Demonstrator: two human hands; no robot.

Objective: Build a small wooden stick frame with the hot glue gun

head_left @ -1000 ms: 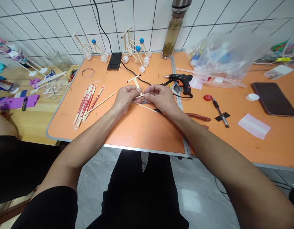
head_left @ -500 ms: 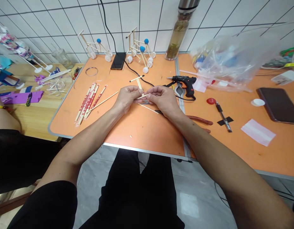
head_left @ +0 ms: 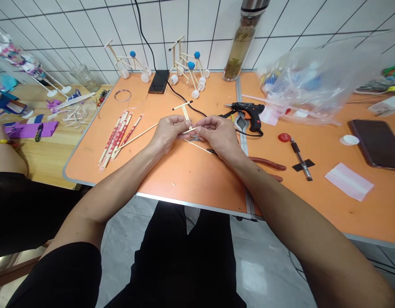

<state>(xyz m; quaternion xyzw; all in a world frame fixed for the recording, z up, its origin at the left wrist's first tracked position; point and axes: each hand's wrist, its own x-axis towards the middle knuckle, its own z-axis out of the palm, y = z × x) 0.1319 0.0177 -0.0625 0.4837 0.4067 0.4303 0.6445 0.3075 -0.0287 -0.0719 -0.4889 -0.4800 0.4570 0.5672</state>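
My left hand (head_left: 170, 130) pinches a small frame of joined wooden sticks (head_left: 185, 112), whose crossbar with dark ends points toward the wall. My right hand (head_left: 215, 133) closes its thumb and fingertips on a short wooden stick (head_left: 189, 130) that lies across the lower end of the frame. Whether the two are touching or bonded I cannot tell. Below the hands a loose thin stick (head_left: 199, 146) rests on the orange table (head_left: 197, 184). Red-handled pliers (head_left: 268, 162) lie partly hidden under my right wrist.
Wrapped chopsticks (head_left: 117, 139) lie to the left. A black glue gun (head_left: 249, 113) is on the right, its cable crossing the table. Small stick tricycles (head_left: 187, 66), a phone (head_left: 159, 81) and a tea bottle (head_left: 240, 47) stand behind. Another person's arm (head_left: 7, 158) is far left.
Both hands keep their hold on the sticks with hardly any movement. The view has shifted very slightly.
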